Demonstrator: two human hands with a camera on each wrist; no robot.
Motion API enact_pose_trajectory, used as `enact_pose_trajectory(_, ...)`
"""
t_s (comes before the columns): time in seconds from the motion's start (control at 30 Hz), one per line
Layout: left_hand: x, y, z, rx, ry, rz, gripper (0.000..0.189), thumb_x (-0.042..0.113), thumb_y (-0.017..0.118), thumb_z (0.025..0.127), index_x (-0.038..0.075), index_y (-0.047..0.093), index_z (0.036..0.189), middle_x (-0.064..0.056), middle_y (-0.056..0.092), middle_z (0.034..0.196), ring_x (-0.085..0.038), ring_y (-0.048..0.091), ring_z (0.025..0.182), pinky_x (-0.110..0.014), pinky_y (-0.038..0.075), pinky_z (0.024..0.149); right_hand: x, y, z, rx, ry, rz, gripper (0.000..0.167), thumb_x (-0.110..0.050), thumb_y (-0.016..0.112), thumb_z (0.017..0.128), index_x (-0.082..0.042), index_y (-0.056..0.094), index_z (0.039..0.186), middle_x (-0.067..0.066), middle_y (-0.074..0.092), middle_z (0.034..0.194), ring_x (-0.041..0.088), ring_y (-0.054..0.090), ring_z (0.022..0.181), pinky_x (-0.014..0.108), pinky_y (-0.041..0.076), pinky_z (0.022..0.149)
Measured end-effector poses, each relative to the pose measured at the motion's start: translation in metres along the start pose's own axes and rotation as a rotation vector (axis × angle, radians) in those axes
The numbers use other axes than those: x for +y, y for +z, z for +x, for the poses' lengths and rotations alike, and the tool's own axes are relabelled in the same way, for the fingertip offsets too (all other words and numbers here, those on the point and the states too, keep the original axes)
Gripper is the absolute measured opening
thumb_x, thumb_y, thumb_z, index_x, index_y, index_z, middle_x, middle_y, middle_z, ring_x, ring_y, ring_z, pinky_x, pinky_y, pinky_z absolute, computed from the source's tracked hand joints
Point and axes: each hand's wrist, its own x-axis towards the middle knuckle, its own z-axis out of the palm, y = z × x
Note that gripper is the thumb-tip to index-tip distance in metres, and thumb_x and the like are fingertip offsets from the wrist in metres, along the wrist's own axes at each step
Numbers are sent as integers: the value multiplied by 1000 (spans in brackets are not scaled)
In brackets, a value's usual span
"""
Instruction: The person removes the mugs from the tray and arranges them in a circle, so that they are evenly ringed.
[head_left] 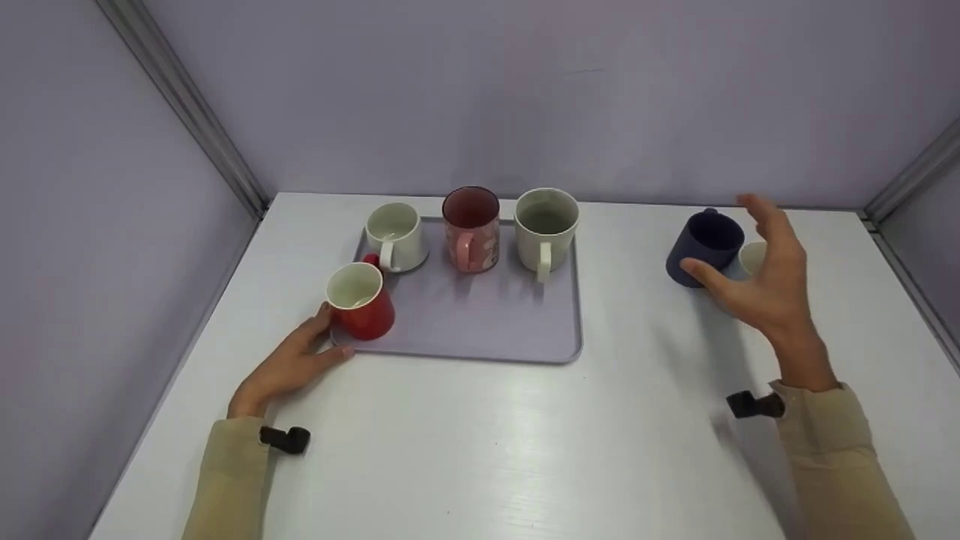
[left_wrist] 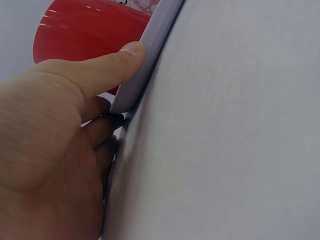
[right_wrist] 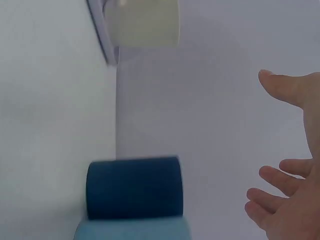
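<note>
My left hand [head_left: 289, 367] is at the front left corner of a grey tray [head_left: 480, 322]. In the left wrist view its thumb lies along the tray's rim [left_wrist: 150, 50], with the fingers bent around the corner. A red mug [head_left: 367, 321], white inside, stands on the tray right by that hand. On the right, my right hand [head_left: 769, 289] is raised with thumb and fingers spread, holding nothing. It overlaps a dark blue mug [head_left: 684, 259] and a light blue mug [head_left: 752, 255] in the head view; the right wrist view shows it apart from both.
Along the tray's back stand a white mug [head_left: 407, 251], a pink patterned mug [head_left: 484, 251] and a larger cream mug [head_left: 529, 247], handles toward the front. Pale walls [head_left: 480, 97] enclose the white table [head_left: 450, 450] at the back and sides.
</note>
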Motion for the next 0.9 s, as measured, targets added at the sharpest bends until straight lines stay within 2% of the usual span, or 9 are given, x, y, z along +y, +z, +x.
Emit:
enact_pose_trajectory(0.13, 1, 1, 0, 1, 3, 0, 95, 41, 71, 104, 2, 14, 170, -18, 9, 179, -43, 13, 165, -62, 11, 134, -34, 26, 11, -75, -76, 63, 98, -14, 98, 71, 5, 50, 154, 19, 57, 156, 34, 52, 146, 26, 37, 122)
enact_pose_trajectory(0.37, 3, -1, -2, 7, -6, 20, 95, 42, 70, 104, 4, 14, 171, -18, 9, 179, -43, 9, 166, -66, 9, 133, -87, 81, 26, -214, -166, 151, 95, -29, 95, 79, 4, 48, 155, 18, 58, 154, 29, 53, 144, 49, 44, 120)
enact_pose_trajectory(0.5, 2, -1, -3, 11, -6, 19, 96, 42, 71, 104, 3, 14, 170, -18, 9, 179, -44, 9, 166, -65, 9, 133, -108, 118, 27, -313, -201, 208, 95, -35, 93, 81, 4, 47, 155, 17, 60, 150, 29, 56, 140, 52, 46, 119)
enact_pose_trajectory(0.6, 2, 0, -4, 17, -9, 15, 95, 41, 71, 104, 2, 14, 170, -18, 9, 179, -44, 9, 166, -65, 9, 133, -123, 144, 25, -390, -199, 238, 96, -39, 91, 82, 4, 46, 155, 18, 58, 152, 31, 56, 141, 50, 44, 122)
enact_pose_trajectory(0.73, 2, 0, -3, 21, 7, 19, 94, 39, 71, 104, 1, 14, 170, -20, 10, 179, -45, 10, 165, -66, 9, 132, -141, 175, 22, -470, -152, 255, 98, -44, 91, 82, 1, 47, 156, 16, 55, 157, 31, 53, 146, 45, 42, 124)
enact_pose_trajectory(0.9, 3, 2, -2, 13, 19, 3, 96, 39, 71, 104, 0, 13, 170, -20, 9, 179, -45, 16, 164, -64, 12, 133, -158, 211, 16, -537, -94, 305, 95, -44, 92, 80, -3, 49, 154, 11, 60, 151, 26, 57, 139, 42, 45, 121)
